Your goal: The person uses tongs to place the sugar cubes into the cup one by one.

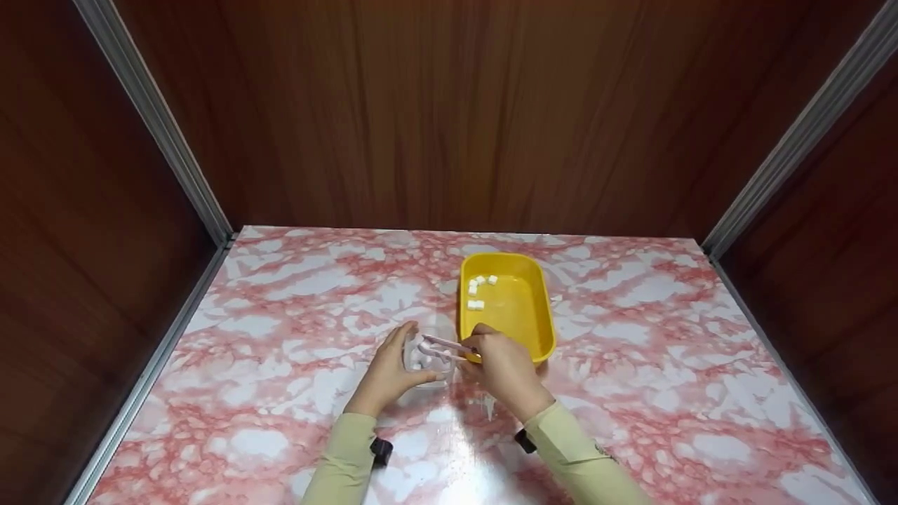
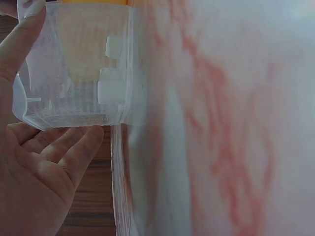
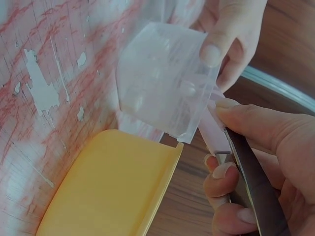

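Note:
My left hand grips a clear plastic container on the table, the thumb on one side and the fingers on the other. White cubes show through its wall, near the bottom. In my right hand is a pair of tongs with pale pink tips and metal-and-dark handles, pinched between thumb and fingers. The tong tips reach inside the container, among the white pieces. What lies between the tips is partly hidden by the cloudy plastic, and I cannot tell whether they hold a cube.
Right beside the container stands a yellow tray, partly under my right hand. Several white cubes lie along its left side. The table has a red and white marbled top, with brown wooden panels around its back and sides.

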`<action>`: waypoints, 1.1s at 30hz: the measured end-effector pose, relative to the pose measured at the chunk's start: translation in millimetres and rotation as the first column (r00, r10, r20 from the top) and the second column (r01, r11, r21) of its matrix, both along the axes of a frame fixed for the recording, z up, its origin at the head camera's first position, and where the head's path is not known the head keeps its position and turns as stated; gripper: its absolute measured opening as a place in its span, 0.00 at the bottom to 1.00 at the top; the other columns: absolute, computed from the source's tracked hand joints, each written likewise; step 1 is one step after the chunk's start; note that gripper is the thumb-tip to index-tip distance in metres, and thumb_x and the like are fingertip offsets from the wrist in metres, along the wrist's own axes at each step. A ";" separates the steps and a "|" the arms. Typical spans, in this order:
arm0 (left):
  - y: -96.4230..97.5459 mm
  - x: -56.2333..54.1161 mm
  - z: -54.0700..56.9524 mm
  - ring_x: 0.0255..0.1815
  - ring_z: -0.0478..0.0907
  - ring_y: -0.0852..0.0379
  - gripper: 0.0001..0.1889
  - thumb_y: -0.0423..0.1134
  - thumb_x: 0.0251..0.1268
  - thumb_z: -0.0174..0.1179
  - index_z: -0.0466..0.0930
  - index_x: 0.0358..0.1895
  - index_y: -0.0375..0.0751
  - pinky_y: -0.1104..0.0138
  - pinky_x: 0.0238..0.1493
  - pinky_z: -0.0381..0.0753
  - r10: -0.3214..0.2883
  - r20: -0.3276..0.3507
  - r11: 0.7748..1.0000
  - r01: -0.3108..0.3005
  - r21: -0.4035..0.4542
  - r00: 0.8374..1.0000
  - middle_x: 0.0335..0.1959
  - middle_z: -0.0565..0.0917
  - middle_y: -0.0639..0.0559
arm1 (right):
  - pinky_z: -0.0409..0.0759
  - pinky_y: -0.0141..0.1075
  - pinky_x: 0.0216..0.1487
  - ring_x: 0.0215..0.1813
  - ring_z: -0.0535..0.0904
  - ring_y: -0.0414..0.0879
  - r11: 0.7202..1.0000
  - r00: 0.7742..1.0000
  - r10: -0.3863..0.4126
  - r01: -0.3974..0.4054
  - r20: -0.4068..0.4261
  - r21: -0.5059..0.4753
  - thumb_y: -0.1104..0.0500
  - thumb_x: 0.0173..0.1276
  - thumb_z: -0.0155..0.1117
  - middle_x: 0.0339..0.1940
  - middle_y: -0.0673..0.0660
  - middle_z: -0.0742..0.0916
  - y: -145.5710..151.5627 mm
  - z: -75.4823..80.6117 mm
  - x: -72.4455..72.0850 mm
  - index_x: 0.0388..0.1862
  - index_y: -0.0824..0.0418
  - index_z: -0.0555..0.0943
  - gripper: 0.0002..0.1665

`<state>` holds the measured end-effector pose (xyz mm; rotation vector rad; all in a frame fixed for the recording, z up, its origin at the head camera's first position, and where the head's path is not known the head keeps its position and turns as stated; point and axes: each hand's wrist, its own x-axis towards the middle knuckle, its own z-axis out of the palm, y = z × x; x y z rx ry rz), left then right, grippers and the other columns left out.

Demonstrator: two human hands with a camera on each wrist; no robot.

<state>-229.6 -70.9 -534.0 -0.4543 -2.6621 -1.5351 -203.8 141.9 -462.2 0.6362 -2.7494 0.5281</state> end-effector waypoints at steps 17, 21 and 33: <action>-0.5 0.8 -0.5 0.67 0.63 0.45 0.53 0.51 0.42 0.77 0.57 0.72 0.38 0.53 0.63 0.66 -0.011 -0.016 1.000 0.011 0.021 1.000 0.67 0.68 0.44 | 0.78 0.36 0.28 0.26 0.75 0.41 1.000 0.999 -0.021 0.021 0.032 -0.005 0.53 0.54 0.77 0.30 0.48 0.80 -1.3 0.3 0.1 0.33 0.58 0.87 0.12; -0.2 -0.1 -1.0 0.67 0.63 0.45 0.54 0.51 0.41 0.77 0.57 0.72 0.38 0.53 0.63 0.66 -0.007 -0.018 1.000 0.008 0.020 1.000 0.67 0.68 0.45 | 0.78 0.36 0.29 0.27 0.75 0.41 1.000 0.999 -0.019 0.019 0.030 -0.007 0.53 0.53 0.77 0.31 0.48 0.81 -0.8 -0.2 0.1 0.34 0.58 0.87 0.13; 0.0 0.4 -1.1 0.67 0.63 0.45 0.53 0.53 0.42 0.77 0.58 0.72 0.38 0.53 0.64 0.66 -0.007 -0.035 1.000 0.006 -0.013 0.999 0.66 0.68 0.47 | 0.79 0.41 0.31 0.30 0.78 0.44 0.999 0.998 -0.037 0.038 0.056 -0.017 0.51 0.54 0.76 0.32 0.51 0.83 1.3 -2.1 2.1 0.36 0.58 0.86 0.15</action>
